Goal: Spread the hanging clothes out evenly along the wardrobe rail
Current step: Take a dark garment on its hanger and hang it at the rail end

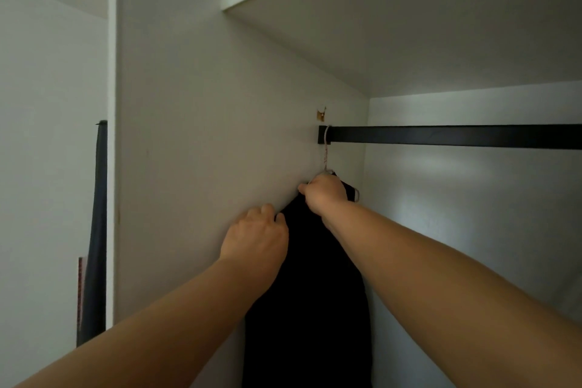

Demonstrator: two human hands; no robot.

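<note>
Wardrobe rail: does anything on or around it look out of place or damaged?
Yes. The black garment hangs crammed at the rail's far left end, against the side panel. A small chipped brownish patch marks that panel above the bracket.

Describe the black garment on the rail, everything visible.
The black garment looks like plain dark cloth, detail lost in shadow. It hangs straight down from a pale hanger hooked at the far left end of the black rail, close beside the wardrobe's side wall. The right hand grips its top at the hanger; the left hand pinches its left edge.
</note>
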